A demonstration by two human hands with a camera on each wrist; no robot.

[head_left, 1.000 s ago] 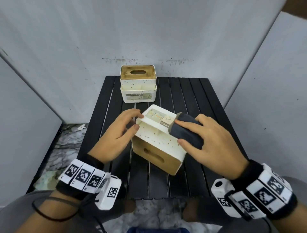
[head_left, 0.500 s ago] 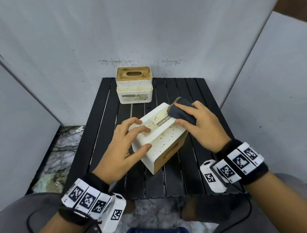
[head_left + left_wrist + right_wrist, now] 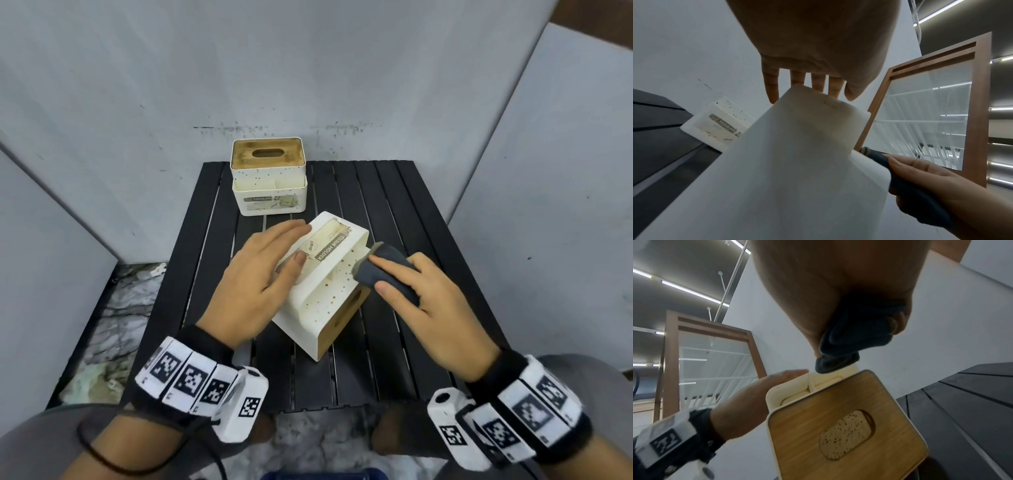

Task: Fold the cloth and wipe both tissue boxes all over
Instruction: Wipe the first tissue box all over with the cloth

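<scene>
A white speckled tissue box (image 3: 317,305) lies tipped on its side mid-table, its wooden lid (image 3: 846,431) facing right and toward me. My left hand (image 3: 270,263) rests flat on its labelled face with straight fingers (image 3: 818,81) and steadies it. My right hand (image 3: 421,298) grips a folded dark grey cloth (image 3: 383,274) and presses it against the box's upper side beside the front pocket. A second tissue box (image 3: 269,181) stands upright at the table's back edge, apart from both hands.
The black slatted table (image 3: 394,212) is small, with grey panels close behind and on both sides. Marble-patterned floor (image 3: 113,329) shows past the left edge. My knees sit just below the near edge.
The near box was turned so its labelled face is up under my left hand. My right hand slid the cloth from the box's far corner down to the side beside the pocket.
</scene>
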